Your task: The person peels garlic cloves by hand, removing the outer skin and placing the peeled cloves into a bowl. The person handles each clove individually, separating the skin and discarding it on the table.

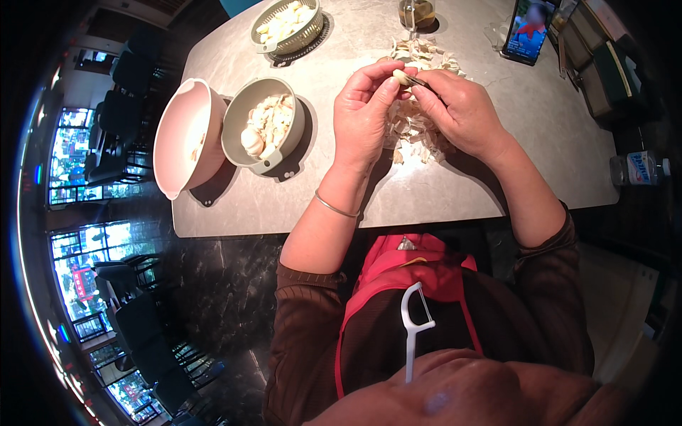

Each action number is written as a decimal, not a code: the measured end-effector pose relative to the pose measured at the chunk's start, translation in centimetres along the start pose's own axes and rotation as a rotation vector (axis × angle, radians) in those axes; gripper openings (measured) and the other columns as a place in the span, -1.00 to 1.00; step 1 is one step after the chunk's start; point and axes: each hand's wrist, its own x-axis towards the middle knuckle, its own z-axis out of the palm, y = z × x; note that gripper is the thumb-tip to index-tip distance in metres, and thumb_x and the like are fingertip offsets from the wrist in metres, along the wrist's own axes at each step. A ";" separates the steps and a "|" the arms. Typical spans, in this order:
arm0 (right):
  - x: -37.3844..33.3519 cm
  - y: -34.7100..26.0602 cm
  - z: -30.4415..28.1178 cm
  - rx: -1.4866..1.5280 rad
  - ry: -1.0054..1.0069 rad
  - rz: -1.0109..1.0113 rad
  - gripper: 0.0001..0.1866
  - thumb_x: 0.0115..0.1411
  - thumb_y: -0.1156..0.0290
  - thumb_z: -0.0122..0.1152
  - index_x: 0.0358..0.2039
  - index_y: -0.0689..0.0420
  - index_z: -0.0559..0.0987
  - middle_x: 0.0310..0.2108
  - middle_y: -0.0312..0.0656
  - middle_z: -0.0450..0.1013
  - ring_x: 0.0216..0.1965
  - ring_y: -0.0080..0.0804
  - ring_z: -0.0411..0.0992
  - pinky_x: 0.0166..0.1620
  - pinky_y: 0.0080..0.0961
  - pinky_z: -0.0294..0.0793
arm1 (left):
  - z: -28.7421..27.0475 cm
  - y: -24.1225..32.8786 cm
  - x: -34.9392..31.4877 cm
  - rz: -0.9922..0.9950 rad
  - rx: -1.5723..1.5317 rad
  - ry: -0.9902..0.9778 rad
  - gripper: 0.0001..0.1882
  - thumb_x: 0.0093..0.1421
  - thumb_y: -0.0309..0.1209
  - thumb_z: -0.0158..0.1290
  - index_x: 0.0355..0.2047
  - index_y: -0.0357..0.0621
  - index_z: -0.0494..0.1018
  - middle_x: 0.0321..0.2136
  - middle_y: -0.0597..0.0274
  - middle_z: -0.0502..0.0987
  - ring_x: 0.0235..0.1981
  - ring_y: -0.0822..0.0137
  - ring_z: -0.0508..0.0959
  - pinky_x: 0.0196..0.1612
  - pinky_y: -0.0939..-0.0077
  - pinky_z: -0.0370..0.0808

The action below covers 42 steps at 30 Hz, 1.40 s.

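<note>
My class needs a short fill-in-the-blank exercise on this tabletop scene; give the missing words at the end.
1. The bracelet circles the person's ____ wrist.
2. The bowl left of the grey-green bowl is coloured ____.
3. The left hand pinches a pale clove between fingers and ____.
4. The upright phone stands on the person's ____ side.
Missing words: left; pink; thumb; right.

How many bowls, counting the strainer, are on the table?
3: the pink bowl, farthest left; the green bowl, just right of it; and the strainer, farther back. Any beyond the picture's top edge would be out of view.
</note>
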 end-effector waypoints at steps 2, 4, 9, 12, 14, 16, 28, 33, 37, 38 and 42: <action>-0.1 0.1 0.1 0.023 -0.001 0.012 -0.71 0.30 0.25 0.13 -0.05 0.11 0.60 -0.28 -0.08 0.58 -0.28 -0.09 0.57 -0.27 -0.30 0.54 | 0.0 0.0 0.0 -0.002 0.008 -0.007 -0.77 0.36 -0.51 0.04 -0.01 -0.31 0.48 -0.12 0.07 0.61 -0.16 0.41 0.59 -0.04 0.56 0.57; -0.1 0.1 0.0 0.031 -0.008 0.035 -0.72 0.31 0.26 0.12 -0.06 0.11 0.60 -0.29 -0.08 0.58 -0.28 -0.09 0.57 -0.27 -0.30 0.54 | 0.0 0.0 0.0 -0.012 0.008 -0.002 -0.77 0.37 -0.50 0.03 -0.01 -0.31 0.47 -0.12 0.07 0.61 -0.16 0.42 0.59 -0.04 0.56 0.57; 0.1 0.0 -0.4 0.061 -0.005 0.087 -0.75 0.32 0.26 0.12 -0.13 0.13 0.60 -0.35 -0.10 0.57 -0.34 -0.09 0.55 -0.29 -0.30 0.51 | -0.5 0.0 0.2 -0.048 -0.083 -0.011 -0.72 0.36 -0.50 0.03 0.04 -0.36 0.42 -0.02 -0.06 0.56 -0.10 0.32 0.60 -0.02 0.47 0.60; 0.2 -0.1 -0.4 0.099 0.049 0.113 -0.77 0.31 0.28 0.15 -0.17 0.16 0.59 -0.38 -0.11 0.55 -0.39 -0.15 0.53 -0.32 -0.33 0.49 | -1.1 -0.1 0.4 -0.101 -0.229 -0.002 -0.72 0.36 -0.48 0.02 0.05 -0.29 0.42 -0.02 -0.02 0.56 -0.14 0.34 0.60 -0.05 0.48 0.60; 0.2 -0.2 -0.4 0.106 0.064 0.099 -0.77 0.28 0.29 0.19 -0.17 0.17 0.59 -0.38 -0.12 0.54 -0.41 -0.20 0.52 -0.35 -0.36 0.48 | -1.5 -0.4 0.5 -0.097 -0.244 0.017 -0.75 0.37 -0.46 0.02 0.02 -0.26 0.43 -0.06 0.03 0.57 -0.18 0.37 0.58 -0.08 0.48 0.60; 0.2 -0.2 -0.4 0.107 0.079 0.091 -0.76 0.26 0.29 0.23 -0.17 0.17 0.60 -0.39 -0.13 0.54 -0.44 -0.24 0.51 -0.37 -0.40 0.47 | -1.9 -0.6 0.6 -0.093 -0.282 0.009 -0.78 0.38 -0.44 0.01 -0.01 -0.23 0.43 -0.10 0.07 0.57 -0.21 0.39 0.57 -0.11 0.47 0.60; 0.3 -0.2 -0.7 0.023 0.083 0.086 -0.74 0.15 0.28 0.35 -0.17 0.10 0.63 -0.36 -0.20 0.55 -0.44 -0.27 0.53 -0.37 -0.44 0.49 | -1.5 0.0 0.5 -0.098 -0.338 0.022 -0.78 0.42 -0.42 -0.05 0.00 -0.26 0.38 -0.17 0.08 0.55 -0.30 0.39 0.59 -0.19 0.46 0.64; 0.3 -0.2 -0.5 0.057 0.093 0.113 -0.72 0.14 0.27 0.34 -0.17 0.10 0.63 -0.33 -0.17 0.56 -0.38 -0.19 0.55 -0.33 -0.38 0.52 | -1.5 0.0 0.5 -0.091 -0.334 0.032 -0.75 0.38 -0.45 0.01 0.02 -0.27 0.38 -0.17 0.08 0.55 -0.28 0.40 0.59 -0.16 0.48 0.63; 0.1 0.0 -0.6 -0.002 0.081 0.074 -0.72 0.15 0.22 0.30 -0.20 0.11 0.62 -0.33 -0.10 0.57 -0.33 -0.05 0.55 -0.28 -0.26 0.54 | -1.5 -0.1 0.4 -0.094 -0.249 0.055 -0.75 0.35 -0.49 0.04 0.01 -0.29 0.38 -0.26 0.18 0.52 -0.38 0.47 0.53 -0.22 0.52 0.60; 0.1 0.1 -0.6 -0.013 0.079 0.074 -0.71 0.15 0.21 0.30 -0.20 0.11 0.62 -0.34 -0.09 0.57 -0.33 -0.06 0.56 -0.29 -0.27 0.54 | -1.5 -0.1 0.4 -0.094 -0.232 0.053 -0.75 0.36 -0.49 0.03 0.01 -0.28 0.38 -0.30 0.21 0.50 -0.43 0.49 0.48 -0.26 0.53 0.58; 0.1 0.2 -0.9 -0.054 0.034 0.073 -0.70 0.14 0.28 0.35 -0.17 0.15 0.62 -0.35 -0.08 0.56 -0.39 -0.15 0.56 -0.32 -0.35 0.53 | -1.6 0.2 0.4 -0.059 -0.219 -0.039 -0.76 0.42 -0.43 -0.04 0.02 -0.26 0.38 -0.52 0.38 0.33 -0.59 0.59 0.26 -0.42 0.59 0.49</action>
